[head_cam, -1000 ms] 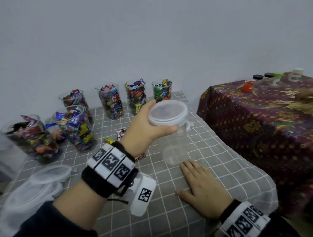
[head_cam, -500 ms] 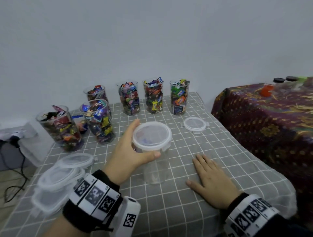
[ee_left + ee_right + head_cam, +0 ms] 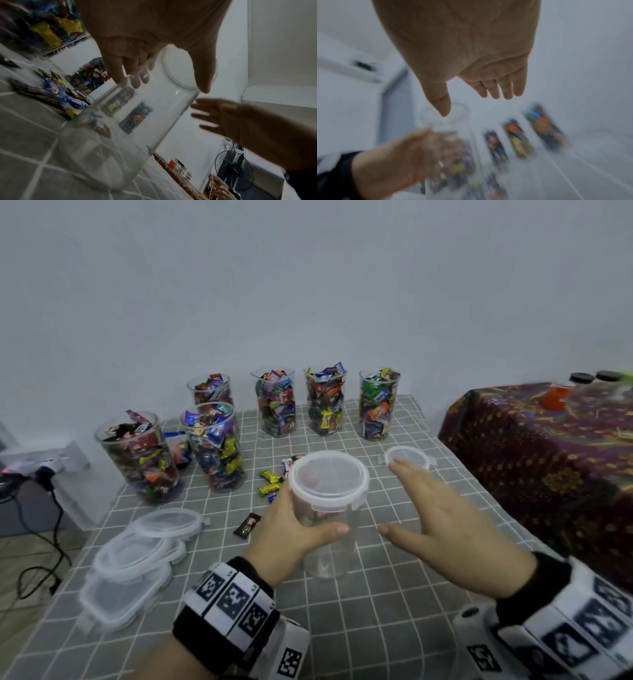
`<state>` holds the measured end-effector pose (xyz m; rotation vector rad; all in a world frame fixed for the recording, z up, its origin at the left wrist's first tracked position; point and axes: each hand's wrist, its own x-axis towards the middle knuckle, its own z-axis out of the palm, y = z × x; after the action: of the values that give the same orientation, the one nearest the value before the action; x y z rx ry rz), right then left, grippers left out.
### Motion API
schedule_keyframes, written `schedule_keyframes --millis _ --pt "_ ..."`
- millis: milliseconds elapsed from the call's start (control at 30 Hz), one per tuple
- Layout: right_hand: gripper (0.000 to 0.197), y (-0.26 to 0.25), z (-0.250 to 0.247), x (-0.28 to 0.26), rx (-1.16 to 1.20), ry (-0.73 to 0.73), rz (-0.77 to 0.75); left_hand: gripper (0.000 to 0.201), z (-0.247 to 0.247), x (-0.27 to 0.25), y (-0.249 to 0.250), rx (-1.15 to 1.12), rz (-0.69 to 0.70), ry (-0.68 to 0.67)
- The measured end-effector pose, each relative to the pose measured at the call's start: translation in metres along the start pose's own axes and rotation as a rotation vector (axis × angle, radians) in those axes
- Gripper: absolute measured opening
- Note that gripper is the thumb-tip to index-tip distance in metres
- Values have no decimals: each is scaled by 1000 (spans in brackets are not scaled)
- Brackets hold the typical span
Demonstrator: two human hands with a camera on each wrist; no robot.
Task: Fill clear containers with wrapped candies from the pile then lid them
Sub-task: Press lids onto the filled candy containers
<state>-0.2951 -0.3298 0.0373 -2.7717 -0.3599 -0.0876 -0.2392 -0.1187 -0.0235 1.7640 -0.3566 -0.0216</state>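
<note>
Left-hand fingers (image 3: 120, 75) and thumb curl round the upper wall of an empty clear container (image 3: 325, 529), gripped just under its white lid (image 3: 328, 474); the left hand (image 3: 291, 537) holds it near the middle of the grey checked tablecloth (image 3: 376, 611). At its 3 o'clock the right hand (image 3: 442, 522) hovers with fingers straight and spread, apart from the container and holding nothing. The right wrist view is motion-blurred, and the container there is only a faint outline. Whether the base touches the cloth cannot be told. Loose wrapped candies (image 3: 270, 481) lie at 11 o'clock, partly hidden behind the container. Six filled containers (image 3: 275, 404) stand at 10 to 1 o'clock, a spare lid (image 3: 407, 458) at 2, stacked lids (image 3: 137, 556) at 9.
</note>
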Motion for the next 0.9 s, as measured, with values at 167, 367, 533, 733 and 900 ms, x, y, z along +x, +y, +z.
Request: schedule_keyframes --millis 167,367,533,733,900 --pt "78 -30 -2 27 -191 181 -266 97 1 2 4 13 22 -15" --pt "91 -41 18 48 -420 200 -371 98 0 -1 6 2 44 -15" --pt "80 -46 27 50 -430 317 -349 94 -1 -2 7 -5 46 -34" --pt "65 -52 29 50 -441 288 -316 90 -4 -3 9 -12 66 -64" --pt "81 -45 24 46 -421 223 -316 93 -5 -1 7 -15 46 -84"
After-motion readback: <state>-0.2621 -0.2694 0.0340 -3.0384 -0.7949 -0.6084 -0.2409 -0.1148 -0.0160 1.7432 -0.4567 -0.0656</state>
